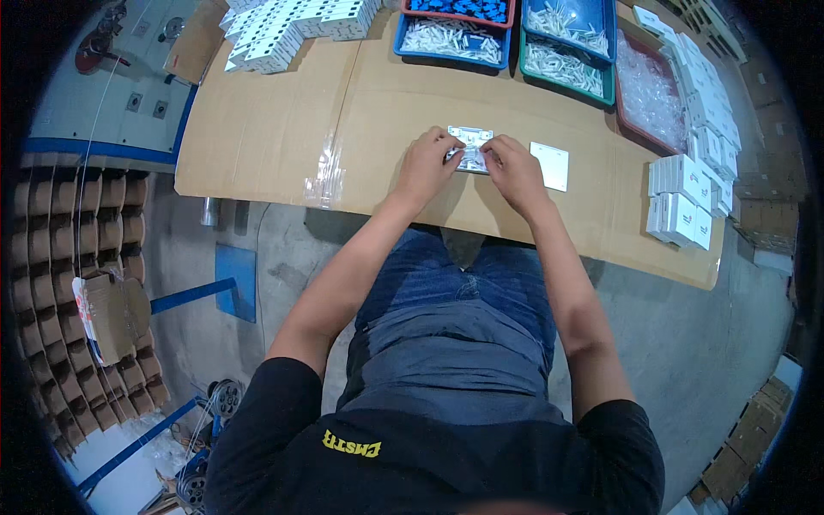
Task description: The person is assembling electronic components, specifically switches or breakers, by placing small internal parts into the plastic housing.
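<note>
A small white rectangular plastic housing point(470, 136) with fine inner detail lies on the cardboard-covered table in front of me, near its front edge. My left hand point(424, 165) closes on its left side, thumb and fingertips bent inward. From the other side my right hand point(517, 173) pinches at the housing's right part, its fingertips close to the left ones. Any small part between the fingertips is too tiny to make out. Just right of my right hand lies a flat white square plate point(550, 166).
White boxed units are stacked at the back left point(287, 39) and right point(682, 202). At the back, blue point(399, 47) and green point(611, 90) trays hold small white pieces; one reddish tray point(644, 137) holds clear pieces. Cardboard dividers point(51, 300) stand left of the table.
</note>
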The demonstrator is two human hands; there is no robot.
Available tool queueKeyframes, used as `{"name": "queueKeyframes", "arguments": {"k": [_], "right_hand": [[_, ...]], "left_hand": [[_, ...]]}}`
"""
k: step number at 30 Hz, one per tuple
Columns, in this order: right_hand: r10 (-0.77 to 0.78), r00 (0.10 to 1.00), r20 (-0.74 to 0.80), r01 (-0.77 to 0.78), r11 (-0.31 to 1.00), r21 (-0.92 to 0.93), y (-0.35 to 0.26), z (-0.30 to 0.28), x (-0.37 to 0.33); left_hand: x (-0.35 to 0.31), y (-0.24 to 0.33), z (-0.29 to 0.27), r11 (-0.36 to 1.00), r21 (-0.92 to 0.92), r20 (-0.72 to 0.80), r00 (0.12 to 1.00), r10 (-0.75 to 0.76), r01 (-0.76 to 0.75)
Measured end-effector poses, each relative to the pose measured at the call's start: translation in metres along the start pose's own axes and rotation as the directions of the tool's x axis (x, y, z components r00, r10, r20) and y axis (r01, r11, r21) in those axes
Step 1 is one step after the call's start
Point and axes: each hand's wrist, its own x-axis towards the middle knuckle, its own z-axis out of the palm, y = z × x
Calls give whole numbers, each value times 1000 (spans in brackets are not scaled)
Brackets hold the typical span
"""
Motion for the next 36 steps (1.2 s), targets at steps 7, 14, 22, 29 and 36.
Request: {"name": "queueKeyframes", "arguments": {"k": [7, 14, 22, 29, 36], "right_hand": [[93, 991, 97, -93, 996, -5, -2, -6, 6], [88, 985, 149, -96, 994, 49, 15, -2, 21], [24, 991, 132, -13, 996, -85, 24, -13, 36], [-72, 996, 46, 76, 992, -98, 34, 1, 21], [36, 991, 133, -28, 998, -61, 28, -6, 10]], "left_hand": [[4, 4, 6, 1000, 10, -12, 1000, -10, 10], [1, -5, 4, 980, 112, -56, 984, 169, -162], [11, 5, 15, 996, 19, -44, 995, 85, -84], [6, 6, 17, 979, 149, -51, 988, 148, -139], [4, 4, 21, 1000, 24, -30, 1000, 7, -7]]}}
